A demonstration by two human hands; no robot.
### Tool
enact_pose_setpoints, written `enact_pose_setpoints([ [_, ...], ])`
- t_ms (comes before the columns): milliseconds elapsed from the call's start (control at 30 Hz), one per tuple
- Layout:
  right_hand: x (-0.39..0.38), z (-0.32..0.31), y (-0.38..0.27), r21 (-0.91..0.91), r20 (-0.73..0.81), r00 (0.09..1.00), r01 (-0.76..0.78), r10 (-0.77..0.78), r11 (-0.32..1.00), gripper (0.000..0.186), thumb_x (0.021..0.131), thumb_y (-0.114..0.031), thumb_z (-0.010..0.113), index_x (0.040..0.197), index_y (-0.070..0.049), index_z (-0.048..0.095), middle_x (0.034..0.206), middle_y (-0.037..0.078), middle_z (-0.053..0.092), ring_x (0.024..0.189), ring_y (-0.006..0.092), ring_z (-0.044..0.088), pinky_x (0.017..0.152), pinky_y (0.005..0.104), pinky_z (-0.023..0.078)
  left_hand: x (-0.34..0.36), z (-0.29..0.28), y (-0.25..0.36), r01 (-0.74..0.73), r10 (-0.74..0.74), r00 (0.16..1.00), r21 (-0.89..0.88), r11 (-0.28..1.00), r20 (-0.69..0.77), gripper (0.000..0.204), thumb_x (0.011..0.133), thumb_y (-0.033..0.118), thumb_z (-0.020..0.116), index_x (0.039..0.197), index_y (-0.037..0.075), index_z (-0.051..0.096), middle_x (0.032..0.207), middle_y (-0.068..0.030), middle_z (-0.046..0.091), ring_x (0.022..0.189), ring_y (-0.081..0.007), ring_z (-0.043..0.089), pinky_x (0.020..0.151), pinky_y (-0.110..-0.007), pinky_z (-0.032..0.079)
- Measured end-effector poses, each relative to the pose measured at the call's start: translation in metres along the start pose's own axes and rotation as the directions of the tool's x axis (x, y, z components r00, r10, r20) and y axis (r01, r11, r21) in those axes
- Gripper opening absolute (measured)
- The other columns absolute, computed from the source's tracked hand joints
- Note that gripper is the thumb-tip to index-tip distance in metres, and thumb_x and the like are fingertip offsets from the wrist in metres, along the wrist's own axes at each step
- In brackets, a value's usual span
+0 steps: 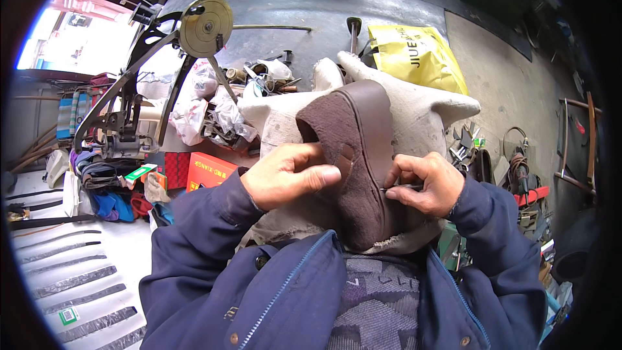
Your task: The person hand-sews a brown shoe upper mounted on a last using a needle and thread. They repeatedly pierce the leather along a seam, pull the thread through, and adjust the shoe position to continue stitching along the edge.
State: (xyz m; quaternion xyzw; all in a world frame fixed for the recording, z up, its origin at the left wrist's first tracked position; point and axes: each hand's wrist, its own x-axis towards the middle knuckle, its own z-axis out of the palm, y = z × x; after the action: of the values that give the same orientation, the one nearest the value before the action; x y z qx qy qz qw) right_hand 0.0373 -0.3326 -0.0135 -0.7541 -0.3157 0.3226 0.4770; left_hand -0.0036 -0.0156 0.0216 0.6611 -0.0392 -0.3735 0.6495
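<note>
A dark brown fuzzy shoe [343,116] with a smooth brown sole [376,120] rests on its side over a cream cloth [418,113] across my lap. My left hand [291,175] grips the shoe at its opening, with the thumb on the upper and the other fingertips partly hidden behind it. On the sole side, my right hand [424,183] is closed in a pinch on a thin metal needle-like tool [409,186]. Its tip meets the seam between sole and upper. Whether it is a needle or an awl, I cannot tell.
A hand-cranked sewing machine [129,116] with a round wheel stands at left. Plastic bags [191,116] and loose tools lie beyond my left hand. A yellow bag [418,58] stands ahead, a red box [210,170] by my left forearm, and more tools [518,168] at right.
</note>
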Motion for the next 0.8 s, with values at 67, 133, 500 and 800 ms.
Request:
enact_pose_setpoints([
  [67, 0.0, 0.0, 0.001, -0.015, -0.009, 1.0, 0.017, -0.017, 1.0, 0.014, 0.092, -0.01, 0.078, 0.1, -0.003, 0.068, 0.059, 0.008, 0.06, 0.052, 0.0183, 0.058, 0.054, 0.0327, 0.043, -0.002, 0.0, 0.004, 0.099, -0.093, 0.995, 0.155, 0.983, -0.048, 0.027, 0.104, 0.026, 0.07, 0.111, 0.0, 0.072, 0.098, -0.0024, 0.072, 0.091, -0.0102, 0.065, 0.082, -0.03, 0.053],
  [133, -0.001, -0.001, 0.002, 0.017, 0.005, 1.0, -0.015, 0.015, 1.0, 0.016, 0.092, -0.012, 0.078, 0.101, -0.004, 0.068, 0.066, 0.011, 0.066, 0.06, 0.0237, 0.066, 0.059, 0.035, 0.049, -0.007, -0.005, 0.007, 0.093, -0.087, 0.994, 0.101, 0.991, -0.064, 0.025, 0.103, 0.025, 0.072, 0.095, 0.001, 0.072, 0.081, 0.0013, 0.068, 0.076, -0.0064, 0.061, 0.071, -0.026, 0.049],
  [500, 0.001, -0.002, 0.006, 0.054, 0.04, 0.998, -0.043, 0.041, 0.998, 0.019, 0.09, -0.015, 0.079, 0.104, -0.006, 0.068, 0.076, 0.013, 0.073, 0.068, 0.0271, 0.072, 0.065, 0.0364, 0.054, 0.011, -0.009, 0.011, 0.326, -0.352, 0.936, 0.411, 0.851, -0.014, 0.053, 0.096, 0.047, 0.076, 0.11, -0.004, 0.069, 0.097, -0.0058, 0.072, 0.087, -0.0138, 0.063, 0.081, -0.032, 0.052],
  [800, 0.002, 0.0, 0.011, -0.026, 0.003, 0.999, 0.048, -0.048, 0.999, 0.019, 0.09, -0.02, 0.078, 0.101, -0.008, 0.068, 0.066, 0.012, 0.067, 0.06, 0.029, 0.067, 0.06, 0.0405, 0.049, 0.019, 0.007, 0.012, 0.164, -0.18, 0.959, 0.09, 0.982, 0.217, 0.061, 0.097, 0.034, 0.076, 0.141, -0.003, 0.057, 0.134, -0.011, 0.065, 0.127, -0.0213, 0.057, 0.112, -0.038, 0.043],
])
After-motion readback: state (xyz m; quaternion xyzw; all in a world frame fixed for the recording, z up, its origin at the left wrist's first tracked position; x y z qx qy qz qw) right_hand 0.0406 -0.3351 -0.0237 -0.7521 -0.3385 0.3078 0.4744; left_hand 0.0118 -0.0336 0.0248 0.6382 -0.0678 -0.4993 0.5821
